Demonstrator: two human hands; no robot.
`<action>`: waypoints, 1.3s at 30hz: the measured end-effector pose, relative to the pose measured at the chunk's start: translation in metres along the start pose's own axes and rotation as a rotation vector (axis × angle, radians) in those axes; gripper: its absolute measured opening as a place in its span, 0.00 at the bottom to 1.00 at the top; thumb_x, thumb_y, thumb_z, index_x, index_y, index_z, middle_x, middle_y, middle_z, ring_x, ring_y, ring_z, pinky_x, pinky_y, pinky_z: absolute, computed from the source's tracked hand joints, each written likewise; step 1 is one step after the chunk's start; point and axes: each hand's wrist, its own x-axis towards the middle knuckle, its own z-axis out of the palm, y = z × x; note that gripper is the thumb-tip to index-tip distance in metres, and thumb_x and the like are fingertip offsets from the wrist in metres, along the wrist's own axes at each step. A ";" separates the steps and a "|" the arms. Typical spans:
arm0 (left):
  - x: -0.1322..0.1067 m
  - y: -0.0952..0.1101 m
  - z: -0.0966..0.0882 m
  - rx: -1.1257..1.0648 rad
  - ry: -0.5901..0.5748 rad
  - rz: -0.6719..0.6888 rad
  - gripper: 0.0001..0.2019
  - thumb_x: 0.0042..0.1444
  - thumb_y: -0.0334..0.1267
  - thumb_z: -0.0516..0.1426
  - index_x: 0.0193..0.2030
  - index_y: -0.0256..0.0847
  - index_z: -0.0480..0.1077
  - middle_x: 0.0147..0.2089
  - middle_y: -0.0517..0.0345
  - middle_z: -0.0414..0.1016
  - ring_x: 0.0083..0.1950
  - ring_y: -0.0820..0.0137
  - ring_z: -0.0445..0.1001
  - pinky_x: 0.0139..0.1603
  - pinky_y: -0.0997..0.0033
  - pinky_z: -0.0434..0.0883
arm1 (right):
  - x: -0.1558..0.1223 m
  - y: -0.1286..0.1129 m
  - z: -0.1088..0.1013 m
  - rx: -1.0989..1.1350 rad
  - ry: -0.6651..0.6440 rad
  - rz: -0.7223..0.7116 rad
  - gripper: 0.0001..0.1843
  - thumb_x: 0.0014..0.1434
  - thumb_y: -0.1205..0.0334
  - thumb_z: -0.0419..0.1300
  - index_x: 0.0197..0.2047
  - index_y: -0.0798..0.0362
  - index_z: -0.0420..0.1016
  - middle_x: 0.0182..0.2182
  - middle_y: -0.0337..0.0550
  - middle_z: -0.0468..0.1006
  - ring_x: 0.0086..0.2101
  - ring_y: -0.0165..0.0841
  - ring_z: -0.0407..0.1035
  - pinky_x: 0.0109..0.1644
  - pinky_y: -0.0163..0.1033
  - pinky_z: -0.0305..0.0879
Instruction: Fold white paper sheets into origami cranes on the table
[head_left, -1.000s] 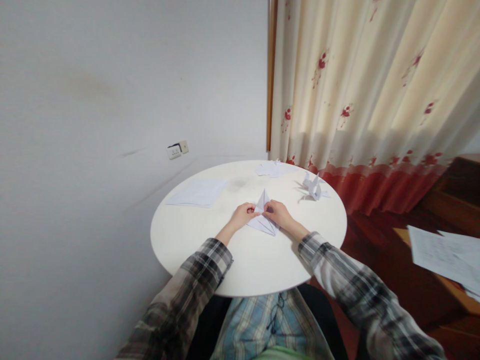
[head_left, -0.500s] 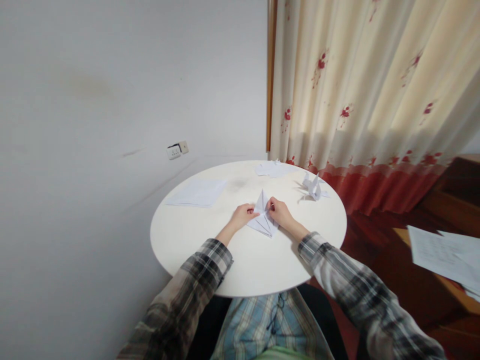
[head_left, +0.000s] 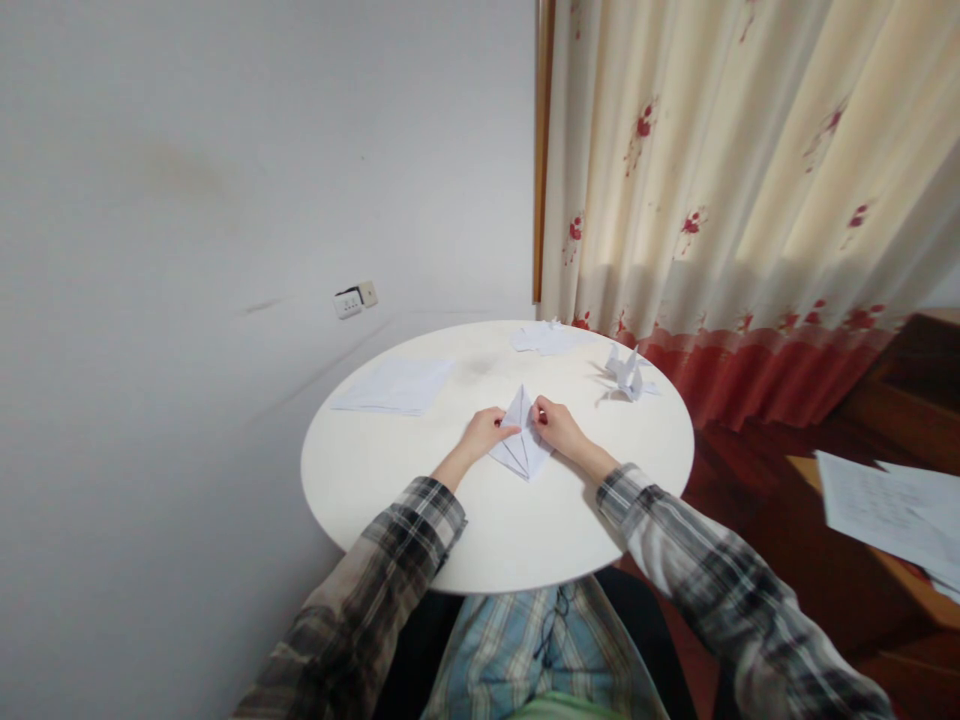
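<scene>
A folded white sheet of paper [head_left: 525,458], creased into a diamond shape with a pointed tip facing away from me, lies on the round white table [head_left: 390,500]. My left hand [head_left: 487,431] pinches its left edge, thumb lying across the top. At the right edge, my right hand [head_left: 555,424] has its fingers curled and pressed together on the paper. The fingertips partly cover the side folds.
Folded paper cranes [head_left: 628,377] stand at the table's right rim. Paper sheets [head_left: 394,386] lie at the left, with more paper [head_left: 549,338] at the far edge. A wall socket [head_left: 348,304] and a curtain [head_left: 720,200] are beyond.
The folded paper has turned slightly and shifted a little toward me, its near corner moving left. Both hands stay at its sides, nearly in place.
</scene>
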 end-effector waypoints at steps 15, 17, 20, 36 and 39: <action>-0.003 0.001 0.002 -0.021 -0.057 0.028 0.11 0.42 0.41 0.58 0.21 0.34 0.67 0.21 0.63 0.64 0.25 0.75 0.61 0.24 0.77 0.56 | -0.001 -0.010 -0.001 0.190 -0.030 0.119 0.26 0.42 0.65 0.62 0.44 0.52 0.57 0.24 0.31 0.68 0.24 0.26 0.63 0.29 0.31 0.57; -0.003 0.001 0.002 -0.017 -0.062 0.037 0.10 0.42 0.41 0.58 0.21 0.34 0.68 0.21 0.63 0.64 0.25 0.75 0.62 0.25 0.77 0.57 | 0.000 -0.010 -0.002 0.138 -0.042 0.095 0.22 0.43 0.65 0.62 0.43 0.53 0.61 0.23 0.30 0.67 0.24 0.26 0.61 0.29 0.31 0.55; -0.003 0.001 0.002 -0.025 -0.075 0.053 0.08 0.42 0.39 0.58 0.23 0.34 0.69 0.23 0.62 0.67 0.26 0.74 0.64 0.26 0.76 0.59 | 0.000 -0.009 -0.002 0.041 -0.065 0.047 0.10 0.45 0.61 0.62 0.30 0.56 0.67 0.21 0.32 0.66 0.24 0.25 0.58 0.28 0.30 0.52; -0.001 0.005 0.007 -0.240 0.062 0.055 0.11 0.42 0.42 0.59 0.27 0.34 0.70 0.27 0.59 0.70 0.29 0.73 0.67 0.32 0.74 0.64 | 0.003 -0.001 0.000 -0.103 -0.026 0.007 0.10 0.52 0.59 0.58 0.26 0.58 0.70 0.21 0.37 0.68 0.24 0.26 0.56 0.28 0.31 0.48; 0.000 0.007 0.007 -0.225 0.110 0.050 0.10 0.44 0.42 0.59 0.26 0.35 0.70 0.27 0.58 0.71 0.30 0.72 0.67 0.33 0.73 0.64 | 0.003 -0.002 0.000 -0.134 -0.024 -0.001 0.12 0.53 0.58 0.57 0.24 0.57 0.68 0.19 0.36 0.66 0.22 0.26 0.55 0.27 0.31 0.46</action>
